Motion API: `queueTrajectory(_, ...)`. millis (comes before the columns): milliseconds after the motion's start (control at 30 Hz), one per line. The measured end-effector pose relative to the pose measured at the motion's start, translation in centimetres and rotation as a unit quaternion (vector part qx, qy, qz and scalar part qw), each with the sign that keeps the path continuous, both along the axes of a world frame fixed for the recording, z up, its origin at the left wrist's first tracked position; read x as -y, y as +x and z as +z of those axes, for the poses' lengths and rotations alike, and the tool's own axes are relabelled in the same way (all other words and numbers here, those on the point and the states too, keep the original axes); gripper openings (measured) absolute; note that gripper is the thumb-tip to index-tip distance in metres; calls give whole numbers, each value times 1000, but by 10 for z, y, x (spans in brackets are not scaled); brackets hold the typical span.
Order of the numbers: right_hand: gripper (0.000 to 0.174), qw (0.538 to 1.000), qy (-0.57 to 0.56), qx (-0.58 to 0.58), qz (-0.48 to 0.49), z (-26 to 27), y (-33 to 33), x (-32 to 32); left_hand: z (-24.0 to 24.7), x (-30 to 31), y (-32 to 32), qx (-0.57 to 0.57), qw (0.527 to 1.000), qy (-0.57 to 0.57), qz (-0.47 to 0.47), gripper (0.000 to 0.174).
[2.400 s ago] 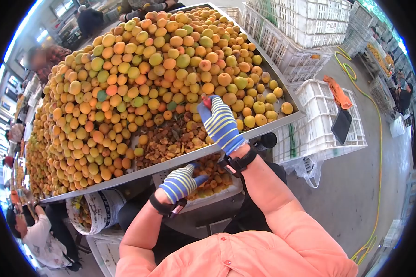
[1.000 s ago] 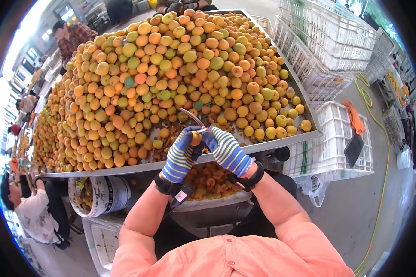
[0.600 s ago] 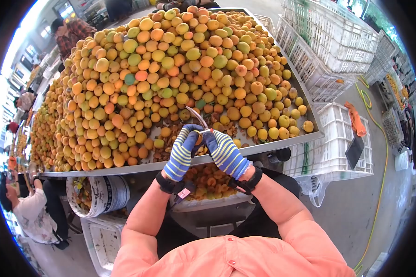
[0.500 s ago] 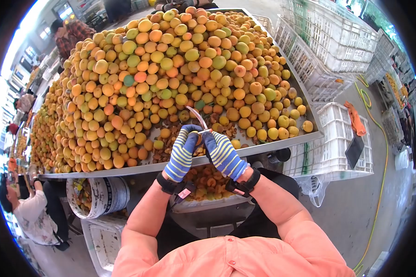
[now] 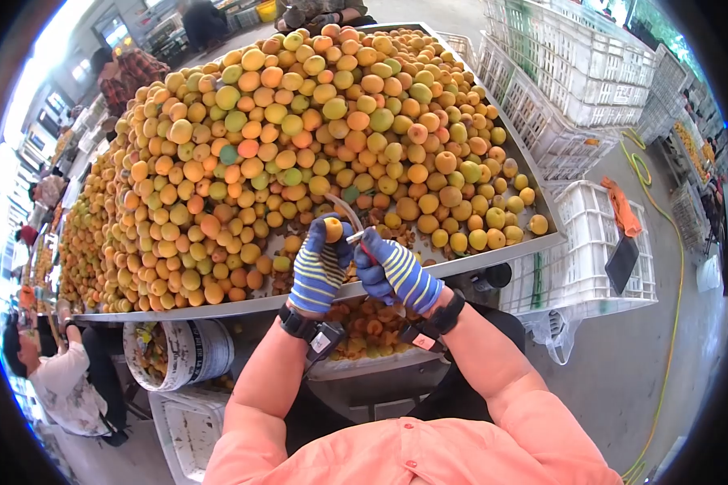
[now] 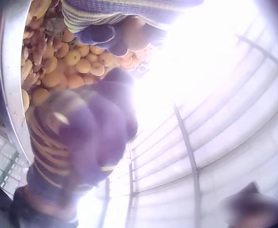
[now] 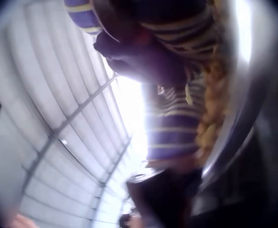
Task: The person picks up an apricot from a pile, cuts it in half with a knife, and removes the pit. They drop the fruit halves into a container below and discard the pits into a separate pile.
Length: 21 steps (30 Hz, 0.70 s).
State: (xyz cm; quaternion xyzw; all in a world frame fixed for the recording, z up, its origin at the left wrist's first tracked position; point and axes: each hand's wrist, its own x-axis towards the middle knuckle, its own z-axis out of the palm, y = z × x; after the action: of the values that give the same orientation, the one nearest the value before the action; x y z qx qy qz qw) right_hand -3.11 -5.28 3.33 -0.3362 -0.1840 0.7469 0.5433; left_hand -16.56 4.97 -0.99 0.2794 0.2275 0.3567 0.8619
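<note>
Between its thumb and fingers, my left hand (image 5: 315,271) in a striped blue glove holds an orange apricot (image 5: 333,229), which also shows as a round apricot (image 6: 135,33) in the left wrist view. Close beside it, my right hand (image 5: 398,273), gloved the same way, grips a slim curved-bladed knife (image 5: 346,208) with a red handle, its fingers curled under. The blade arcs up and left past the left fingertips. Both hands are over the metal table's near rim (image 5: 469,263), in front of a large heap of apricots (image 5: 243,162). The right wrist view is blurred.
Below the rim stands a container of cut apricot pieces (image 5: 372,327). A white bucket (image 5: 206,352) and a white crate (image 5: 182,440) stand at the left. Stacked white crates (image 5: 570,65) rise at the right, near a crate bearing an orange glove (image 5: 620,208) and a dark tablet (image 5: 621,264).
My right hand has come back from the heap and my left hand up from below the rim, meeting over it. Just now they have drawn slightly apart, the apricot tilting up in the left hand.
</note>
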Motion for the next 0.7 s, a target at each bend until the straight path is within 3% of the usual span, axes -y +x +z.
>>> queueTrajectory(100, 41, 990, -13, 140, -33, -2, -3, -1, -3, -1, 2, 14, 1000, -8, -6, 39)
queueTrajectory(233, 37, 925, 71, 359, -102, -29, -7, -5, 9, 4, 8, 2, 1000, -3, 3, 39)
queueTrajectory(333, 31, 734, 245, 593, -224, -65, -10, -9, 9, 2, 2, -8, 997, 66, -50, 37)
queueTrajectory(433, 27, 750, 182, 605, -197, -49, -12, -3, 7, -2, 0, -55, 993, 96, -50, 35)
queueTrajectory(567, 30, 704, 181, 671, -147, -39, -1, 2, 15, -12, -2, -210, 943, 240, -89, 37)
queueTrajectory(667, 31, 758, 143, 619, -147, -21, 1, 5, 13, -2, 3, -142, 973, 176, -45, 41)
queueTrajectory(700, 30, 737, 149, 639, -164, -23, -1, 5, 8, 1, 8, -39, 993, 106, -35, 47)
